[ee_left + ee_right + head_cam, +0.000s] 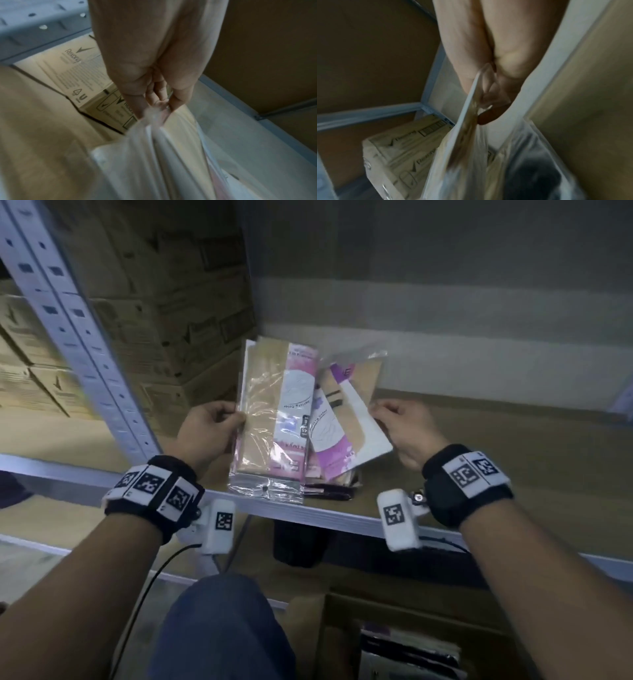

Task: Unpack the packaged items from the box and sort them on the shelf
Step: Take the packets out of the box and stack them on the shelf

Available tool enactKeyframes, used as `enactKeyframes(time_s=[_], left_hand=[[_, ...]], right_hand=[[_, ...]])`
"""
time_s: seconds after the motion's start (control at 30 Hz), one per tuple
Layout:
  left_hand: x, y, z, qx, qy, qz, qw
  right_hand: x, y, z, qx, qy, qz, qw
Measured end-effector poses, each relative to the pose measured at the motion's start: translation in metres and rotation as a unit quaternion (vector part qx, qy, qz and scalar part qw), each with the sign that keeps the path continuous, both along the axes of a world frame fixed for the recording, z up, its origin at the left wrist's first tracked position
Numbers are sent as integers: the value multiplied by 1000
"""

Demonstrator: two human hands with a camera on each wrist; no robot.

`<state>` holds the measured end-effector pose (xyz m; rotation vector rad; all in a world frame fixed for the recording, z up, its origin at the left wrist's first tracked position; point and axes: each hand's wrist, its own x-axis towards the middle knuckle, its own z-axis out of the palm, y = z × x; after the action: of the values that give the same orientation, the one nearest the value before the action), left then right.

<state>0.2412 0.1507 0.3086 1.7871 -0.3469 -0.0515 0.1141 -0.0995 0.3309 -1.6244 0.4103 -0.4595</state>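
Observation:
My left hand (pixel 219 419) pinches the left edge of a stack of clear plastic packets (pixel 270 419) with beige contents and pink labels, held upright over the shelf board (pixel 513 460). In the left wrist view the left hand (pixel 159 104) pinches the packet stack (pixel 171 155) by its edge. My right hand (pixel 394 419) pinches the right edge of a tilted packet (pixel 346 419) with a purple and white label. The right wrist view shows the right hand (pixel 488 97) gripping that packet's edge (pixel 467 128). Dark packets (pixel 329 491) lie under them on the shelf.
Brown cartons (pixel 164 313) are stacked at the shelf's left rear behind a perforated grey upright (pixel 75 330). The shelf's metal front rail (pixel 325 515) runs below the packets. An open cardboard box (pixel 404 642) with more packets sits on the floor beside my knee (pixel 222 628).

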Motion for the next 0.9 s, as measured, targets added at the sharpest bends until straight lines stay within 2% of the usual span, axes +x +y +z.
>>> enactKeyframes(time_s=[0.07,0.17,0.3,0.4,0.57,0.67,0.9], left_hand=[[9,-1,-9,11,29,15,999],[21,-5,-16,42,48,47,997],[34,-7,-26,77,50,112,989],[32,-8,-27,155,44,136,977],[12,-4,-16,256,25,112,960],[-3,-1,-7,275,-19,101,956],[-79,-39,17,271,-167,-11,948]], right_hand=[[13,4,-14,3,37,-29,999],[26,5,-31,-67,114,-77,988],[29,13,-33,-163,189,-49,967],[24,20,-29,-189,191,-31,963],[5,17,-21,-187,152,-28,970],[-14,12,-19,-196,139,-23,970],[-69,-3,-23,-233,107,-36,966]])
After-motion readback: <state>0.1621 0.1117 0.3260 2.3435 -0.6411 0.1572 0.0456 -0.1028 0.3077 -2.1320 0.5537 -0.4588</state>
